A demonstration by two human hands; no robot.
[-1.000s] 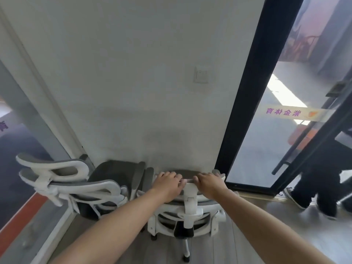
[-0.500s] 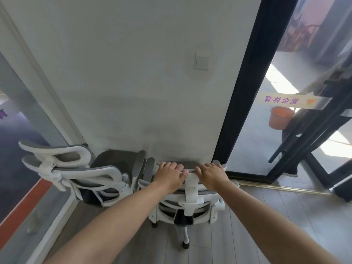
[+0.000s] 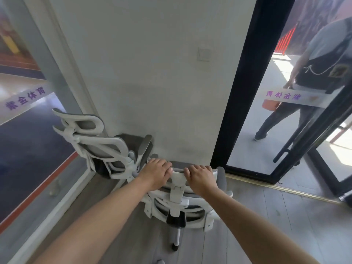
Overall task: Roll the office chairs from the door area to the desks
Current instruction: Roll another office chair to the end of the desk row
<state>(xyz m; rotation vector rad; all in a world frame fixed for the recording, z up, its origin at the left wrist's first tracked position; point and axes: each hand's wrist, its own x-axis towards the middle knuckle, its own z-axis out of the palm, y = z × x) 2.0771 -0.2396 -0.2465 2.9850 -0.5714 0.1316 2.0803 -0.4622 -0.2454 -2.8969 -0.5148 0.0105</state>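
Note:
A white-framed office chair [image 3: 179, 204] with grey mesh stands right below me, its back toward me. My left hand [image 3: 155, 173] and my right hand [image 3: 199, 175] both grip the top edge of its headrest, a little apart. A second chair [image 3: 99, 143] of the same kind sits to the left in the corner, turned sideways, its seat against the white wall. One caster of the near chair shows on the floor; most of its base is hidden under the seat.
The white wall [image 3: 148, 73] is directly ahead. A glass panel [image 3: 28, 140] runs along the left. On the right a black-framed glass door [image 3: 238, 92] with a brass threshold [image 3: 276, 187]; a person [image 3: 308, 73] walks outside. Wood floor [image 3: 276, 216] lies to the right.
My view has swung to the right and pulled back slightly. Both hands stay on the headrest. A person outside the door has come into view.

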